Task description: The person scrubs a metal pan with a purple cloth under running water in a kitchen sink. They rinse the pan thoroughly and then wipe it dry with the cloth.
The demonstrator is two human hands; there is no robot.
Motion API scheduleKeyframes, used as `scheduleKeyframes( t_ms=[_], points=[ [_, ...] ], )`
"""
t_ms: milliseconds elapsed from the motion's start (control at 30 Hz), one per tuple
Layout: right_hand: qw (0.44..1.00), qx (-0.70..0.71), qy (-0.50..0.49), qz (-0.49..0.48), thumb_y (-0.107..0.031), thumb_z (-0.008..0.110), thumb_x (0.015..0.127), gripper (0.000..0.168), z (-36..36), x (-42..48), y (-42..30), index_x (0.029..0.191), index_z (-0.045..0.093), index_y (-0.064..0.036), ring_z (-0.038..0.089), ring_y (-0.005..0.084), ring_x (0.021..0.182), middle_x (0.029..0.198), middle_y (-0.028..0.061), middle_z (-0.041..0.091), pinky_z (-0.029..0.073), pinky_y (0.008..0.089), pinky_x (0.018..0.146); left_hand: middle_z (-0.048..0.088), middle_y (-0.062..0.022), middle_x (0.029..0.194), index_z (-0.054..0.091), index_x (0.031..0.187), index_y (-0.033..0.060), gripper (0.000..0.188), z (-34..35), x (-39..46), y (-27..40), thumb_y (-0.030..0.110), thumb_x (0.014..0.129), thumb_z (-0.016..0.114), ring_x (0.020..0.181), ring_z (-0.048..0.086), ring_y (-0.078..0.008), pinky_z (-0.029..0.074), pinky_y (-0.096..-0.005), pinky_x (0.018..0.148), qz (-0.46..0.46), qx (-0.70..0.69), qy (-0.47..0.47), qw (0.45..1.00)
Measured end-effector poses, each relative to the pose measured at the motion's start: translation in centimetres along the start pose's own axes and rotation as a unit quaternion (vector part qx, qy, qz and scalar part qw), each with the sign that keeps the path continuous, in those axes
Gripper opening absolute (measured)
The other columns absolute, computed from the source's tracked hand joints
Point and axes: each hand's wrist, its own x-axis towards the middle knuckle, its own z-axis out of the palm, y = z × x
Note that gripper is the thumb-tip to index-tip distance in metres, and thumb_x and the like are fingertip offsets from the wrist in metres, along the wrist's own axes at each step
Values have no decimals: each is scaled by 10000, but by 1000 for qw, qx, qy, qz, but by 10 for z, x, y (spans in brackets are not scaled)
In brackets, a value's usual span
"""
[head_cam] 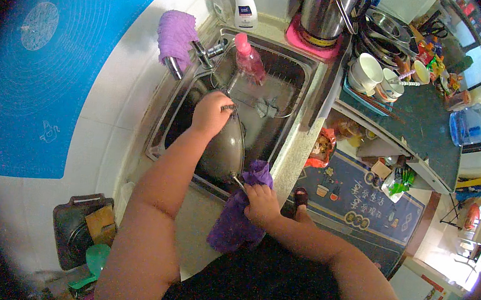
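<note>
A grey metal pan (225, 150) stands tilted on edge in the stainless steel sink (154, 144). At its far rim my left hand (211, 114) is closed around a small dark, rough scouring pad (228, 107). My right hand (263, 202) grips the pan's thin metal handle (238, 182) at the near rim of the sink. Under and around that hand, a purple cloth (237, 228) hangs over the sink's front edge. Most of the pan's far side is hidden by my left hand and forearm.
Behind the pan are a pink-capped bottle (249, 57), a wire rack and a grey rag (266, 107). The faucet (208, 53) has a lilac towel (176, 37) over it. A spray bottle (243, 7) and steel pot (325, 15) stand beyond; bowls (367, 71) sit right.
</note>
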Motion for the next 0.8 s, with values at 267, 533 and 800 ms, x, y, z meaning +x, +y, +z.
scheduleKeyframes(
  t_ms=[267,533,800],
  points=[
    [1000,-5,21,-19,-213,667,696,630,-1,0,-5,1276,479,-55,506,292,1045,1075,112,552,425,410,884,648,-141,950,678,895,51,176,5,35,-34,114,730,682,928,612,-325,489,-386,795,-152,4,0,988],
    [999,3,45,-17,-188,650,687,607,1,0,-2,1257,496,-50,508,292,1036,1068,110,553,424,413,877,624,-98,919,667,841,80,169,-6,-37,30,46,677,688,922,590,-313,483,-395,798,99,-10,16,995],
    [999,10,40,-18,-181,642,695,594,-2,-2,-6,1254,496,-46,502,292,1041,1072,114,550,428,407,874,641,-116,978,687,925,91,167,13,48,-73,134,769,644,959,600,-313,484,-395,812,-209,-13,-28,977]
  ],
)
